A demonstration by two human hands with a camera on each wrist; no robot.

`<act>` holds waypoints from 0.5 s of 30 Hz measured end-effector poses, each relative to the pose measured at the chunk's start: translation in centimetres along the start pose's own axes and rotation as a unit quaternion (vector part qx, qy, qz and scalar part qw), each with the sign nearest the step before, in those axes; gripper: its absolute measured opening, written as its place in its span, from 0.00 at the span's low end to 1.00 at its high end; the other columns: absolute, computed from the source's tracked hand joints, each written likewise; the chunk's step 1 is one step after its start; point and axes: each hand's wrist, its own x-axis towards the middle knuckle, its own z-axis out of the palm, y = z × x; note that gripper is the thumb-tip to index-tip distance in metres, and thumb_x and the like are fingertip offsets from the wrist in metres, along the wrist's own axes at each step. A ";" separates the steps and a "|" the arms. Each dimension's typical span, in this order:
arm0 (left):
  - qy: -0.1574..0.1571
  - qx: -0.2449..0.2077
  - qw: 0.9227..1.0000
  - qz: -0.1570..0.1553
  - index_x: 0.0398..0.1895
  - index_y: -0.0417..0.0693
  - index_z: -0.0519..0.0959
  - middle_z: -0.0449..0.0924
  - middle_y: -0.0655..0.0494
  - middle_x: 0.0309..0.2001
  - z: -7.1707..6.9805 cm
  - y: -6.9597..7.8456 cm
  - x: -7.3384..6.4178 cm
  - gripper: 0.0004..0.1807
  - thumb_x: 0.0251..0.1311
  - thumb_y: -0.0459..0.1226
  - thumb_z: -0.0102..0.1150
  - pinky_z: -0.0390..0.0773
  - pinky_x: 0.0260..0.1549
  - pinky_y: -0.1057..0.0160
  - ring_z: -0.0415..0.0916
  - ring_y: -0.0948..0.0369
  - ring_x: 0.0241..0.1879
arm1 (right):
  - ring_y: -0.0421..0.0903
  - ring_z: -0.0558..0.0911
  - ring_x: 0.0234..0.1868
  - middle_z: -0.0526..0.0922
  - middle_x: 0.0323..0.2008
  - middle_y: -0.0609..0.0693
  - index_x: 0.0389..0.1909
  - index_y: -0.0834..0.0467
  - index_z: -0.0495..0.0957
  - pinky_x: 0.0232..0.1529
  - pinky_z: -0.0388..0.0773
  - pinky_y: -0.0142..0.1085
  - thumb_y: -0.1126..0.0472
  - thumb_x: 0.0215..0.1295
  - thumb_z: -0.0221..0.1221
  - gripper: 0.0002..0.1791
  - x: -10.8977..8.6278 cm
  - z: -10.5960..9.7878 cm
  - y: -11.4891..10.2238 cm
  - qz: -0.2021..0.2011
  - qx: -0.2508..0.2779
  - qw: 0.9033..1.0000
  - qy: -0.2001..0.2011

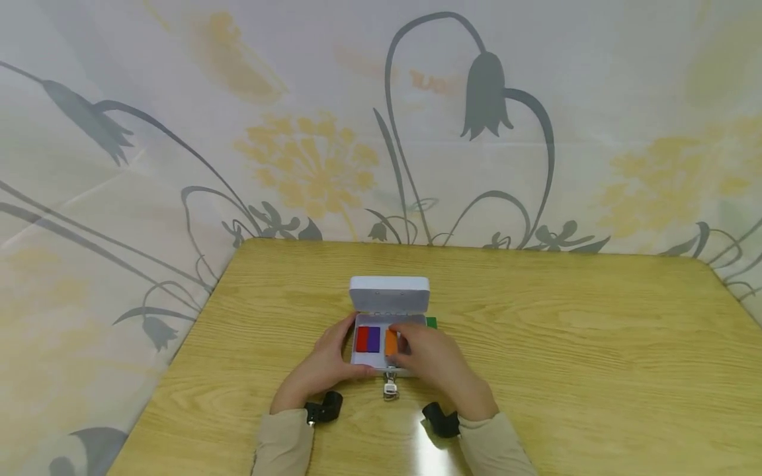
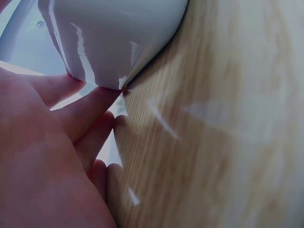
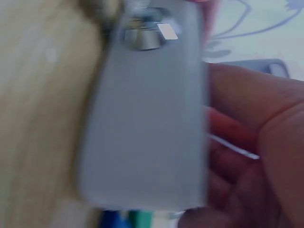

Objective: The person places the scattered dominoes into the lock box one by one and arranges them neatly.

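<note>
Box [image 1: 368, 359], gripped by left hand [image 1: 327, 360], contains red block [image 1: 362, 339], purple block [image 1: 374, 339]; right hand [image 1: 434, 350] pinches orange block [image 1: 391, 341]; green block [image 1: 432, 322] sits outside.

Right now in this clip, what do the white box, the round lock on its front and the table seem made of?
White box: painted metal or perhaps plastic; smooth and glossy, with crisp highlights at its corner.
Round lock: likely polished metal, silvery with mirror-like reflections.
Table: wood or wood-look laminate; grain shows, and glare suggests a glossy coat.
</note>
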 end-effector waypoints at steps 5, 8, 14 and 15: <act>-0.004 0.000 1.000 0.000 0.69 0.56 0.48 0.52 0.50 0.66 0.1 -0.1 0.1 0.58 0.33 0.57 0.70 0.52 0.57 0.45 0.48 0.49 0.63 | 0.37 0.70 0.23 0.73 0.23 0.39 0.41 0.56 0.77 0.25 0.67 0.31 0.53 0.49 0.65 0.19 0.4 -0.7 -0.5 0.005 0.021 1.000 -0.008; -0.009 -0.004 1.000 0.000 0.69 0.55 0.49 0.52 0.51 0.66 0.1 -0.1 0.1 0.58 0.33 0.58 0.69 0.52 0.57 0.44 0.47 0.49 0.63 | 0.37 0.70 0.24 0.73 0.24 0.40 0.42 0.56 0.76 0.25 0.67 0.31 0.54 0.49 0.66 0.19 0.7 -0.8 -0.7 0.000 0.020 1.000 -0.011; -0.011 -0.005 1.000 -0.002 0.69 0.55 0.48 0.52 0.52 0.66 0.0 -0.1 0.0 0.59 0.33 0.59 0.69 0.52 0.57 0.44 0.47 0.50 0.63 | 0.37 0.68 0.23 0.72 0.23 0.40 0.39 0.53 0.76 0.23 0.65 0.31 0.54 0.48 0.66 0.17 1.1 -0.4 -0.8 -0.002 -0.008 1.000 0.005; -0.010 -0.005 1.000 -0.003 0.69 0.55 0.48 0.52 0.52 0.66 0.0 0.0 0.0 0.59 0.33 0.59 0.69 0.52 0.57 0.44 0.47 0.50 0.64 | 0.38 0.68 0.22 0.72 0.22 0.39 0.38 0.53 0.76 0.23 0.65 0.31 0.53 0.48 0.66 0.16 1.2 -0.3 -0.8 -0.002 -0.014 1.000 0.011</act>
